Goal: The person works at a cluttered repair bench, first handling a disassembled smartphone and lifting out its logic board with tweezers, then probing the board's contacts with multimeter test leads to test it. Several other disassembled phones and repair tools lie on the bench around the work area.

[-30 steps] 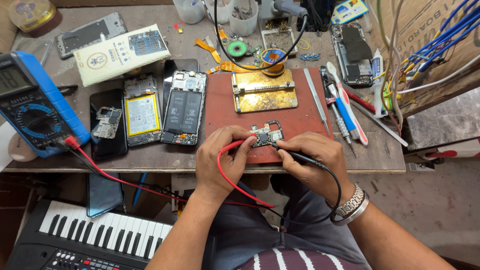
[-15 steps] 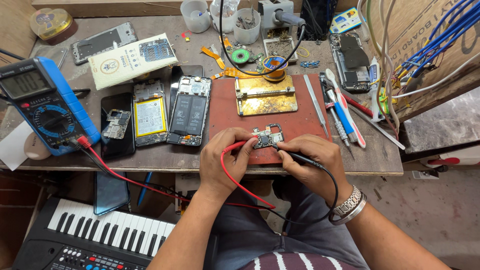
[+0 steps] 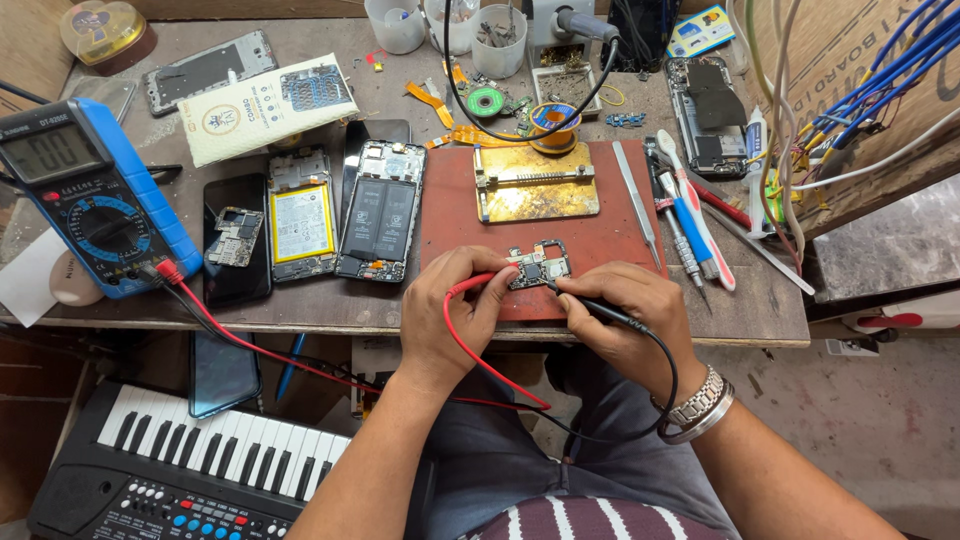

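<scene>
A small phone circuit board [image 3: 537, 267] lies on a reddish-brown work mat [image 3: 600, 240] near the bench's front edge. My left hand [image 3: 455, 305] pinches a red test probe [image 3: 478, 283] with its tip against the board's left side. My right hand [image 3: 622, 318] grips a black test probe [image 3: 592, 305] whose tip touches the board's right side. Red and black leads loop down over my lap and run left to a blue multimeter [image 3: 85, 195] standing at the bench's left end.
Two opened phones [image 3: 383, 215] and a loose board lie left of the mat, a brass board holder [image 3: 535, 185] behind it. Tweezers, a toothbrush and screwdrivers [image 3: 690, 215] lie to the right. A toy keyboard [image 3: 200, 465] sits below the bench; cups and wires crowd the back.
Both hands stay on the board with the probes. The view has shifted slightly, so the bench sits a little lower in the frame.
</scene>
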`<state>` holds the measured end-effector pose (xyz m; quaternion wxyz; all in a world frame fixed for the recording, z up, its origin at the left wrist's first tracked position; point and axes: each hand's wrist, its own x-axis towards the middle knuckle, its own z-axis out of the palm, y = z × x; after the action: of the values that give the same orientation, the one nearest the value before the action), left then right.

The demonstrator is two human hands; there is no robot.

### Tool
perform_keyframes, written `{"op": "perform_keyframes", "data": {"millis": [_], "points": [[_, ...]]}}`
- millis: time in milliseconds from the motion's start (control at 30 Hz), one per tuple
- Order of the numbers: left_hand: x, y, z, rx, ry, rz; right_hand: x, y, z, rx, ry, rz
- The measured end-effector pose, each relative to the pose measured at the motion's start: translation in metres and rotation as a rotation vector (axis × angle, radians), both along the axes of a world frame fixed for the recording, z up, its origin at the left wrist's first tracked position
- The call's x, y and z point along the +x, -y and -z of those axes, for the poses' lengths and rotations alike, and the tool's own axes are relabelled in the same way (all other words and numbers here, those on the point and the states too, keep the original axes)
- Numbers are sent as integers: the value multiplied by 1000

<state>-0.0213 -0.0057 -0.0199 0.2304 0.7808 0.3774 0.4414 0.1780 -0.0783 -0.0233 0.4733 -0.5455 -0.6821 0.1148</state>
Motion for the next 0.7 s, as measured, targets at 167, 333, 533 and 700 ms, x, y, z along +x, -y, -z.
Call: {"op": "perform_keyframes", "data": {"millis": [167,333,533,700], "points": [[0,0,0,-2,-1,4,0,0,0,-9,-11,-10],[0,0,0,-2,-6,4,1,0,0,-4,3,-10],[-1,0,0,11,-6,6,2,1,1,-11,-24,-2],[-1,0,1,5,-15,3,1,1,2,-16,-22,7]]}}
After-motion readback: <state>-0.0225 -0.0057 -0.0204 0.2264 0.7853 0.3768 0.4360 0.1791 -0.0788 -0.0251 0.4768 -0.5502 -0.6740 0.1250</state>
